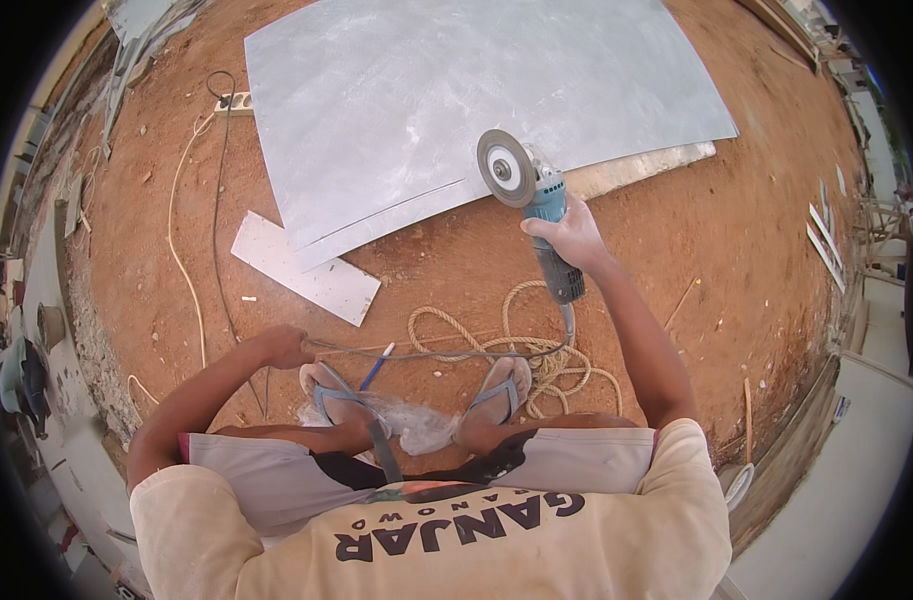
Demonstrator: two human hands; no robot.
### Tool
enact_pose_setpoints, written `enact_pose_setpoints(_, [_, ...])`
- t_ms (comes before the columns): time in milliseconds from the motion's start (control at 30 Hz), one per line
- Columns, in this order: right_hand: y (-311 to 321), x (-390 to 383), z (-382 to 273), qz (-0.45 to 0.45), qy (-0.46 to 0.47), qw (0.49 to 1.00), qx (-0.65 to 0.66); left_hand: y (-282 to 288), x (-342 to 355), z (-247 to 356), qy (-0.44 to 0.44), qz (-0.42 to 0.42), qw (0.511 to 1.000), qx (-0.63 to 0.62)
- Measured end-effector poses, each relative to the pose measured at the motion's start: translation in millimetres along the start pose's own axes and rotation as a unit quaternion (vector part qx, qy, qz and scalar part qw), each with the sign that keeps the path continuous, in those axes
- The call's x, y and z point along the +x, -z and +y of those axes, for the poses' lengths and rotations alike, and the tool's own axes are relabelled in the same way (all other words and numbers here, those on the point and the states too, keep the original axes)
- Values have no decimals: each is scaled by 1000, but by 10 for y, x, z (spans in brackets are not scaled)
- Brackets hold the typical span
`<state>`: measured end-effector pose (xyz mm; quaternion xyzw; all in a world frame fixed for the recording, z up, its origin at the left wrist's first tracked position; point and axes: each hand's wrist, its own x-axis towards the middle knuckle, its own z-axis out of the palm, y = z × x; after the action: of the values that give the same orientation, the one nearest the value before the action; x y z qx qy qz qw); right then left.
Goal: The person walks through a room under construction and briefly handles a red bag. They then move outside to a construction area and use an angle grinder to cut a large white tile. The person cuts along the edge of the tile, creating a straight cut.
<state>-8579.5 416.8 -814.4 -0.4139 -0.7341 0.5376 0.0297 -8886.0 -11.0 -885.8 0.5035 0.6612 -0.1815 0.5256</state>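
My right hand (573, 236) is wrapped around the body of a teal and black angle grinder (559, 278). The grinder is held up with its round cutting disc (504, 168) over the near edge of a large grey sheet (456, 90); from this view I cannot tell whether the disc touches the sheet. A thin dark line (386, 210) runs along the sheet's near left edge. At the lower left, my left hand (286, 346) is closed on the grinder's power cord (426, 355), which stretches across above my feet to the tool's tail.
A white board piece (306, 268) lies under the sheet's near left corner. Coiled rope (561, 375), a blue and white pen (378, 368) and clear plastic (421, 425) lie by my sandalled feet. A power strip (238, 103) with cables is at the far left on reddish dirt.
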Motion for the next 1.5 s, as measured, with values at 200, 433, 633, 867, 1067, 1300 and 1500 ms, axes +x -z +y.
enact_pose_setpoints(200, [-108,-89,161,19,28,995,-91,555,515,1526,-175,-15,981,-82])
enact_pose_setpoints(433, [-244,-113,255,23,3,995,-97,708,1245,3065,-240,66,823,-510])
enact_pose_setpoints(633, [-277,-185,297,30,12,994,-100,615,1436,3377,-278,69,718,-634])
enact_pose_setpoints(867, [-345,-138,484,37,-1,993,-116,574,1465,3405,-257,71,705,-657])
enact_pose_setpoints(1067, [-371,-132,469,42,-7,992,-118,541,1502,3398,-250,91,693,-671])
enact_pose_setpoints(1300, [-394,-125,468,49,6,994,-93,501,1588,3371,-258,93,698,-661])
enact_pose_setpoints(1500, [-384,-105,517,47,0,994,-99,520,1579,3369,-258,86,703,-657])
